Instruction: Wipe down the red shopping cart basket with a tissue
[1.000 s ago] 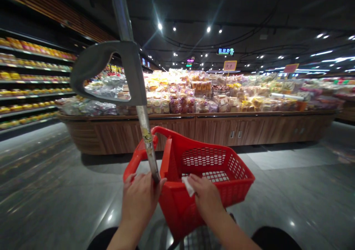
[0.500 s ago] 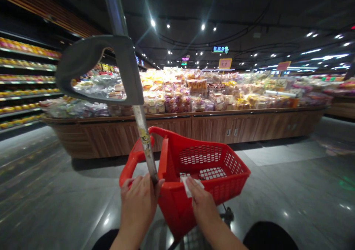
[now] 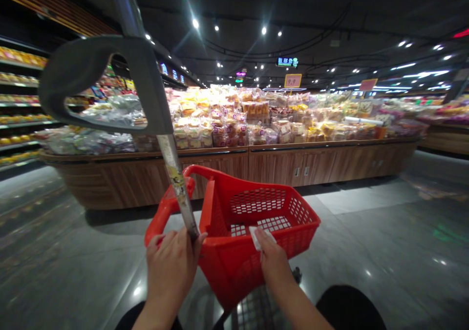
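My left hand [image 3: 172, 259] is closed around the low visible end of a worn metal pole [image 3: 175, 174], at the handle end of a red shopping cart [image 3: 234, 266]. Its fingers lie against the cart's handle; whether they also grip it I cannot tell. Higher up, the pole carries a grey loop-shaped handle [image 3: 156, 86]. My right hand [image 3: 274, 261] pinches a folded white tissue [image 3: 255, 237] against the near rim of the cart's basket. The basket has slotted sides.
Behind the cart stands a long wooden display counter [image 3: 278, 169] piled with bagged baked goods [image 3: 229, 120]. Stocked shelves [image 3: 22, 98] line the left side. Grey tiled floor [image 3: 366, 242] surrounds the cart, and my dark-clothed knee [image 3: 350, 308] shows at the lower right.
My right hand has slid the tissue a little along the basket rim, away from the handle end. The view has shifted, so cart, pole and left hand appear further left.
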Demonstrator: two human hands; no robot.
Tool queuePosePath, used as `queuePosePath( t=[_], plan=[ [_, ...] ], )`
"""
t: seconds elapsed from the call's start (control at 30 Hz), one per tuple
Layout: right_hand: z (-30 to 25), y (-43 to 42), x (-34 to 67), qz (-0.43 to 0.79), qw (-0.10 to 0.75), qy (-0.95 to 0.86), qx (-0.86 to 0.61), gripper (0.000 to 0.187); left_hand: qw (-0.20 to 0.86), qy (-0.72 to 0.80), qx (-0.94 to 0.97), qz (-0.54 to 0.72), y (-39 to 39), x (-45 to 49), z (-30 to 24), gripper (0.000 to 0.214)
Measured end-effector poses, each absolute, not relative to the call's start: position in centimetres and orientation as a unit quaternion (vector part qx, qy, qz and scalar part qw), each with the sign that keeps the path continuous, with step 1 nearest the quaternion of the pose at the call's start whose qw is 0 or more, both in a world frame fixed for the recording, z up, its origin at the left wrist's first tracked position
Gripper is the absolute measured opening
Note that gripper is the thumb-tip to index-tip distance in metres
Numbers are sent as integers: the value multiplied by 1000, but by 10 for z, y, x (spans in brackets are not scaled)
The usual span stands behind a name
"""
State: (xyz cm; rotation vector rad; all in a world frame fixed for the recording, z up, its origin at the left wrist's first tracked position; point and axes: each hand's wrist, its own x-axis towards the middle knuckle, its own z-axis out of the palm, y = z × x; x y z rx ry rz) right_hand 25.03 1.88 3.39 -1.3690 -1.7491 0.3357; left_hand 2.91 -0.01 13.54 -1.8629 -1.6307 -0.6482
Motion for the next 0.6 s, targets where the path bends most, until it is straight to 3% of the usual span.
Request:
queuePosePath(
  t=[0.23,0.47,0.6],
  plan=[
    [40,17,213,150,451,-746,-467,70,284,-587,-717,-246,10,18,131,33],
    [10,34,297,145,479,-627,-598,60,284,-587,-713,-258,18,8,130,35],
    [8,33,281,145,486,-631,-587,63,286,-590,-709,-259,18,8,130,35]
  ],
)
